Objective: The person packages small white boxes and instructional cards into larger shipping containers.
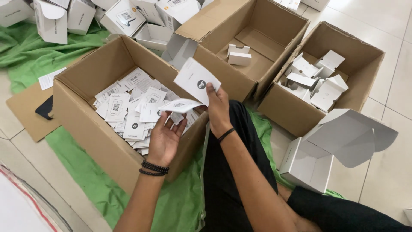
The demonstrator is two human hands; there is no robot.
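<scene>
Hands work over the near-left cardboard box (92,107), which holds a loose heap of small white printed cards (128,109). We hold one card in each hand. Our left hand (165,139), palm up with beaded bands at the wrist, has its fingers closed under a curved white card (180,105) just above the heap. Our right hand (218,109) is raised over the box's near-right corner, thumb and fingers pinched on the lower edge of a second white card (195,79), which stands tilted and shows a dark round mark. The two cards are close but we cannot tell whether they touch. The step in hand appears to be picking and sorting cards out of the heap, checking each face. The next move, as we judge it, calls for a firm pinch on the thin stock, since the curved card could slip or crease, and for clearance from the box wall. Farther off, a second brown box (257,43) holds two small white folded cartons (238,53); a third box (330,73) to the right holds many more. An open white carton (326,150) lies on the tile floor (395,64) at near right, and a green cloth (86,172) lies under the boxes.
</scene>
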